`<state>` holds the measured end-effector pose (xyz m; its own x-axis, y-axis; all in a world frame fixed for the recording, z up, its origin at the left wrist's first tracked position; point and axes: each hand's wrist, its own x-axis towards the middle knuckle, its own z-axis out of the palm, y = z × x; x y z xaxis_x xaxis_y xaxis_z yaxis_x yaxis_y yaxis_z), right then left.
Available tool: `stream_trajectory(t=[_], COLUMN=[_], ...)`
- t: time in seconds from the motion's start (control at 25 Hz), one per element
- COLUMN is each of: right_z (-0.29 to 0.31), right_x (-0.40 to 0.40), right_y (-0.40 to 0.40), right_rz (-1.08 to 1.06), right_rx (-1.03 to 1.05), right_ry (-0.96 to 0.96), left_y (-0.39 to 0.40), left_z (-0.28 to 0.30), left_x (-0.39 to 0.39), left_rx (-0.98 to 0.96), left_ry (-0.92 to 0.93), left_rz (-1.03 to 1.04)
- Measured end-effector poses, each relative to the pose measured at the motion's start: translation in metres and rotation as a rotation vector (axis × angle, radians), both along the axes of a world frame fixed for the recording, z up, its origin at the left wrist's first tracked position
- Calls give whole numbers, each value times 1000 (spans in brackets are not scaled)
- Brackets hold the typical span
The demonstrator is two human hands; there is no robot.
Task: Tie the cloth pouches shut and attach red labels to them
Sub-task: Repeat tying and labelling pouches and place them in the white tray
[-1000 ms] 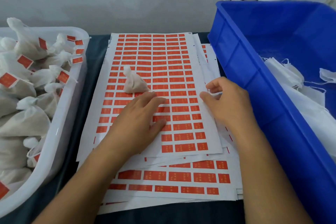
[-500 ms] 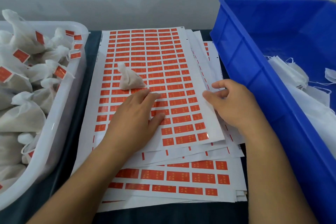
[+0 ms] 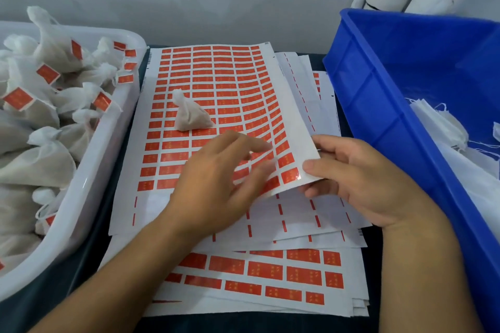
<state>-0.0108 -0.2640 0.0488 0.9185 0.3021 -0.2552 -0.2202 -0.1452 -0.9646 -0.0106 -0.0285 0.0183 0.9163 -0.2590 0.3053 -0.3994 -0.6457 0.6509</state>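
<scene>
Right hand (image 3: 362,184) pinches the near right corner of the top label sheet (image 3: 216,84), lifted off the stack; left hand (image 3: 216,186) lies on it, fingers straight. One tied cloth pouch (image 3: 190,115) sits mid-sheet, unlabelled; labelled pouches fill the white tub (image 3: 89,170).

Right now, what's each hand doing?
Left hand: open, fingers flat on the top label sheet.
Right hand: pinching that sheet's lifted near right corner.

hands: 2 (image 3: 213,184); bins: 2 (image 3: 89,176); loose pouch: 1 (image 3: 190,115)
</scene>
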Motion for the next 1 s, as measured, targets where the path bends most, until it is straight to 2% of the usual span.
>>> stream_trajectory(t=[0.08, 0.24, 0.36, 0.6, 0.84, 1.0], right_z=[1, -1, 1, 0, -4, -5], right_x=[-1, 0, 1, 0, 0, 0], right_y=[5, 17, 27, 37, 45, 49], right_rz=[-35, -93, -136, -178, -189, -196], right_rx=[41, 119, 166, 50, -63, -88], right_ry=[-65, -97, -102, -122, -151, -159], left_y=[-3, -2, -1, -2, -2, -3], left_z=[3, 4, 7, 14, 12, 11], left_x=[-7, -8, -8, -11, -9, -8], left_rx=[-35, -37, -51, -15, 197, 172], left_ry=[-92, -222, -230, -115, -285, -227], left_rz=[-69, -14, 6, 43, 53, 63])
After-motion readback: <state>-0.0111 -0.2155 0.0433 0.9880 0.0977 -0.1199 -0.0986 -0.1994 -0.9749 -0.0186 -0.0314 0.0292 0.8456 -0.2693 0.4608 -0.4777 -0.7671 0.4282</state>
